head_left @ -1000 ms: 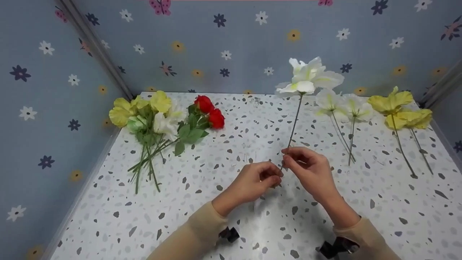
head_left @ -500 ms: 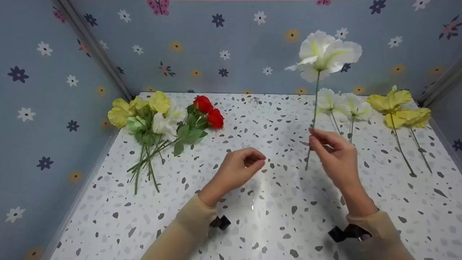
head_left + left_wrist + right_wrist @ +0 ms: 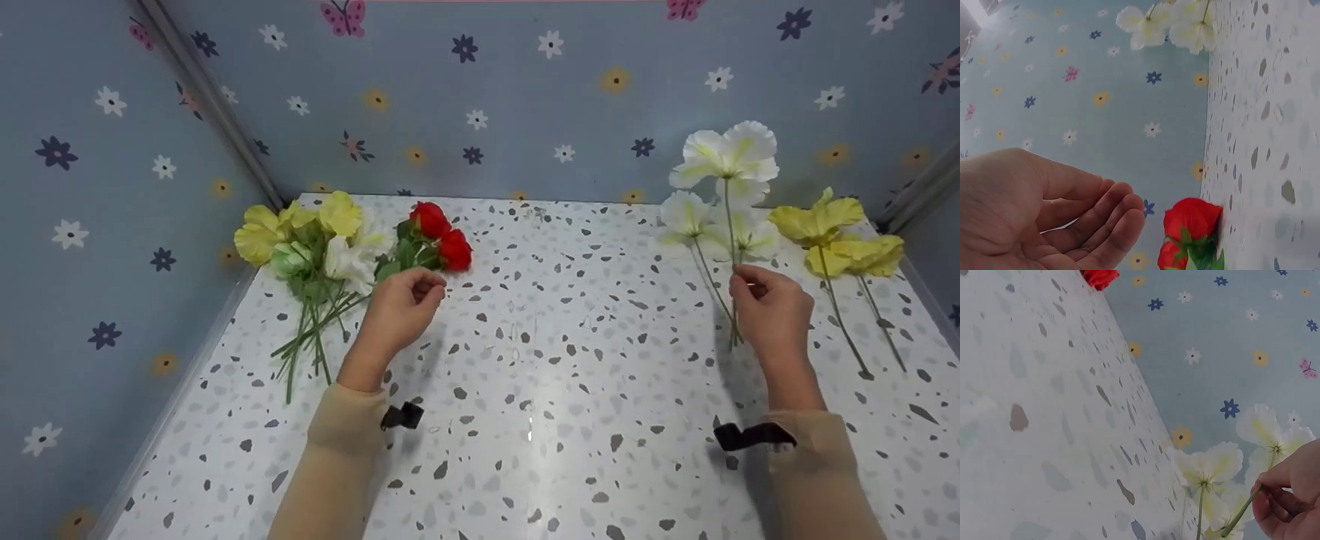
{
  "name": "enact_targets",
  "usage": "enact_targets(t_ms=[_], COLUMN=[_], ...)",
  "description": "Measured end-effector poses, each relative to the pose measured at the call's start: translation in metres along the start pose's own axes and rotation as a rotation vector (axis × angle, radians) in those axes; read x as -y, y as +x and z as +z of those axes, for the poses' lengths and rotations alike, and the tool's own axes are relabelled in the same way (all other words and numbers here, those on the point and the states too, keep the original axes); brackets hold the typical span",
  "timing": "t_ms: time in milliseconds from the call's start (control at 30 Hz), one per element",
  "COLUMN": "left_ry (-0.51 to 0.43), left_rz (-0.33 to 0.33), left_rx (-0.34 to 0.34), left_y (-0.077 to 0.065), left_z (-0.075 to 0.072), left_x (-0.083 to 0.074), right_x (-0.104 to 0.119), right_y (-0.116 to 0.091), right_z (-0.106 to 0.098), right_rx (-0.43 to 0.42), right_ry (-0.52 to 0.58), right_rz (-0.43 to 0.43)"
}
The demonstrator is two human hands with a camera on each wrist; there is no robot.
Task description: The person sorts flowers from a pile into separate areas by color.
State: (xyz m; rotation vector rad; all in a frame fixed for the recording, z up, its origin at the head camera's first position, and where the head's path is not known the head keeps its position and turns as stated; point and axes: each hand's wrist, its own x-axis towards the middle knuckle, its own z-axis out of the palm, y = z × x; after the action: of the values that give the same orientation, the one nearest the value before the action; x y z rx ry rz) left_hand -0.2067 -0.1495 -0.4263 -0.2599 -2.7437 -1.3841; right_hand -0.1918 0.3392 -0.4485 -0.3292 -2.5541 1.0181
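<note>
My right hand [image 3: 776, 307] pinches the thin green stem of a white artificial flower [image 3: 726, 154] between thumb and fingers. In the head view that bloom rises in front of the back wall, above two white flowers [image 3: 686, 217] lying on the table; its stem overlaps one of them. The right wrist view shows the held stem [image 3: 1241, 512] crossing close over the lying blooms. My left hand [image 3: 405, 304] holds nothing, its fingers loosely bent, close in front of the red roses [image 3: 442, 236]. In the left wrist view a rose [image 3: 1192, 219] appears beyond its fingertips.
At the left lies a bunch of yellow flowers [image 3: 259, 234], a pale green bloom [image 3: 291, 259] and a white flower [image 3: 346, 261], stems crossed. Two yellow flowers [image 3: 821, 217] lie at the far right. Blue patterned walls [image 3: 510, 97] border the speckled white table [image 3: 555, 375].
My left hand has let go of the white flower's stem and moved left to the roses. The right hand has carried the flower right, over the lying white flowers, and the bloom has come down.
</note>
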Motion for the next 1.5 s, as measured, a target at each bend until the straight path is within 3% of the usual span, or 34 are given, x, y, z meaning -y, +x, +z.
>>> enact_targets(t_ms=[133, 400, 533, 867, 1200, 1500], left_ry=[0.029, 0.198, 0.221, 0.219, 0.35, 0.469], left_rz=[-0.077, -0.182, -0.212, -0.228, -0.196, -0.134], left_rx=[-0.004, -0.064, -0.084, -0.087, -0.145, -0.047], left_y=[0.002, -0.002, -0.003, -0.001, -0.005, -0.003], left_z=[-0.016, -0.052, -0.061, -0.064, -0.071, -0.068], left_x=[0.016, 0.053, 0.063, 0.069, 0.085, 0.099], right_x=[-0.004, -0.016, -0.021, -0.025, -0.027, -0.021], right_y=[0.013, 0.027, 0.027, 0.026, 0.013, -0.004], right_z=[-0.005, -0.002, 0.003, 0.009, 0.005, 0.0], right_rx=[-0.007, 0.194, 0.248, 0.255, 0.258, 0.236], right_ry=[-0.047, -0.126, -0.187, -0.222, -0.248, -0.18], right_rz=[0.01, -0.011, -0.011, 0.001, 0.013, 0.044])
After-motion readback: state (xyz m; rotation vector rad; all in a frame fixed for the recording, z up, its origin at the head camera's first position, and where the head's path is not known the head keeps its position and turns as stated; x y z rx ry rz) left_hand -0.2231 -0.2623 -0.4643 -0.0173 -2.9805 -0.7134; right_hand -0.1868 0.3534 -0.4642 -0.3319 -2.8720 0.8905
